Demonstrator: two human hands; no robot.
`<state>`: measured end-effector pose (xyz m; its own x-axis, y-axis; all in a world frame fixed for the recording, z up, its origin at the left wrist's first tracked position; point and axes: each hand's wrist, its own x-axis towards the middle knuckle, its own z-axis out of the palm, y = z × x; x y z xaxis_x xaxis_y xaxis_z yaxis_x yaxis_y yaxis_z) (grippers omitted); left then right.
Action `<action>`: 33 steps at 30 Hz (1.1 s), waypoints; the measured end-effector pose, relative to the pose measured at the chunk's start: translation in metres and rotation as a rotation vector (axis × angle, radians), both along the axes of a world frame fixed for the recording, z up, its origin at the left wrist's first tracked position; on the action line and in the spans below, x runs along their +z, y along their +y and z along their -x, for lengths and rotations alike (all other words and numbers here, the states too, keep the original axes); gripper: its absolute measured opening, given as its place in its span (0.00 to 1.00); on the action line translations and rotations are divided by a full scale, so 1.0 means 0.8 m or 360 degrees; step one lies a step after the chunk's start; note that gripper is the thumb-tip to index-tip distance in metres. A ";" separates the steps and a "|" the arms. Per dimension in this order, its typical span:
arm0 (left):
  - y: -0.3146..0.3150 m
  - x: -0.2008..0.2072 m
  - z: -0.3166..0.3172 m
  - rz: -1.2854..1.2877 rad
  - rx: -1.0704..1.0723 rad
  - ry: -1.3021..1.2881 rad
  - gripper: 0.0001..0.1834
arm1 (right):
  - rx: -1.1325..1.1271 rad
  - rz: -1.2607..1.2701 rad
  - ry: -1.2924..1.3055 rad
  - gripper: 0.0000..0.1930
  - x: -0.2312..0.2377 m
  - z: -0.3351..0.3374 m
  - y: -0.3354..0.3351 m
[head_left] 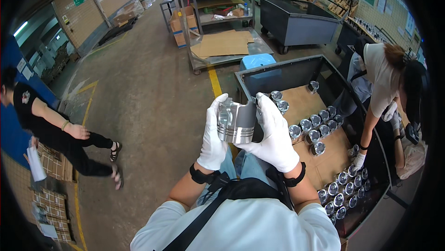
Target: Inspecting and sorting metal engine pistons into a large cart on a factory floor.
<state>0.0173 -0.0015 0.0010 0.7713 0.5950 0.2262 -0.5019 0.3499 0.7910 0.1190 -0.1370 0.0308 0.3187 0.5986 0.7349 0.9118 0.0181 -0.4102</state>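
Observation:
Between my two white-gloved hands I hold a metal piston point(237, 123), its ringed end turned down and its grey skirt facing up. My left hand point(214, 135) grips its left side with the fingers along the edge. My right hand point(275, 137) wraps round its right side, the thumb near the ring grooves. To the right stands a dark metal bin point(327, 63) lined with cardboard point(294, 94). Several more pistons point(312, 136) stand in it in rows, with a denser group point(342, 190) at its near right.
A co-worker point(389, 75) bends over the bin's right side, one gloved hand among the pistons. At the left another person point(51, 126) walks past. Ahead are a blue stool point(257, 60), a metal shelf cart point(222, 15) and a grey wheeled bin point(296, 21). Stacked cartons point(52, 209) sit lower left.

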 end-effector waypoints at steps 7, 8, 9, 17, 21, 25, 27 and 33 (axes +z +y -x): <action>0.005 0.008 0.011 -0.1694 0.0897 0.0235 0.40 | 0.0123 -0.0033 0.0132 0.41 -0.008 -0.002 0.011; 0.007 0.001 0.010 -0.1336 0.0755 0.0155 0.41 | 0.0105 -0.0031 0.0129 0.41 -0.013 -0.003 0.012; 0.008 0.003 0.010 -0.1057 0.0623 0.0090 0.42 | 0.0171 -0.0124 0.0271 0.40 -0.018 -0.003 0.012; 0.008 0.015 -0.011 0.0643 -0.0545 -0.0257 0.32 | 0.0064 -0.0134 0.0010 0.40 0.030 0.018 0.012; -0.005 -0.016 -0.021 0.0032 -0.0302 0.0017 0.30 | -0.0336 0.0199 -0.0323 0.44 0.067 0.042 0.019; -0.013 -0.016 -0.030 -0.0980 0.0340 0.0352 0.30 | -0.0328 0.0246 -0.0437 0.44 0.069 0.041 0.022; -0.008 -0.009 -0.022 -0.0882 0.0300 0.0327 0.30 | -0.0313 0.0235 -0.0413 0.44 0.069 0.038 0.024; -0.015 0.003 -0.017 -0.0590 0.0164 0.0264 0.29 | -0.0302 0.0219 -0.0431 0.47 0.067 0.040 0.026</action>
